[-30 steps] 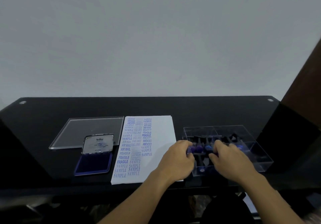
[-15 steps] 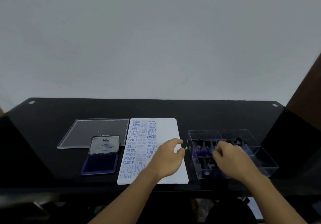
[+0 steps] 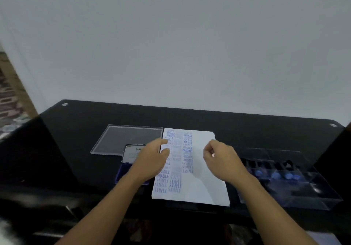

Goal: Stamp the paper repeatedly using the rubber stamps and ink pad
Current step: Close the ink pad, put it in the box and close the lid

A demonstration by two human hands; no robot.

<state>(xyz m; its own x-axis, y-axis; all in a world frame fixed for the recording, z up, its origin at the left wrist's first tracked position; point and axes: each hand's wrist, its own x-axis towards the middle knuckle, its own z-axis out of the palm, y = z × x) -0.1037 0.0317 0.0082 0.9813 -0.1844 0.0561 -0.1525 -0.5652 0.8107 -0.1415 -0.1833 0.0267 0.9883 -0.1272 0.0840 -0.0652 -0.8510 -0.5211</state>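
Note:
The white paper (image 3: 204,185) lies mid-table, its left half covered in blue stamped words. My left hand (image 3: 152,159) hovers over the paper's left edge and the open ink pad (image 3: 124,172), fingers relaxed and thumb apart. Over the blank right part of the sheet is my right hand (image 3: 222,157), with its fingers curled toward the thumb. No stamp shows in it, and its underside is hidden. The rubber stamps (image 3: 275,174), black with blue tips, stand in a clear tray (image 3: 322,204) to the right.
A clear flat plastic lid (image 3: 121,138) lies behind the ink pad at the left. The black table (image 3: 247,127) ends at a plain wall behind. A dark panel rises at the far right edge, and patterned floor shows at the far left.
Both hands left the stamp tray and moved left. The left hand now sits over the paper's left edge, the right over its blank right side. The view swung left too.

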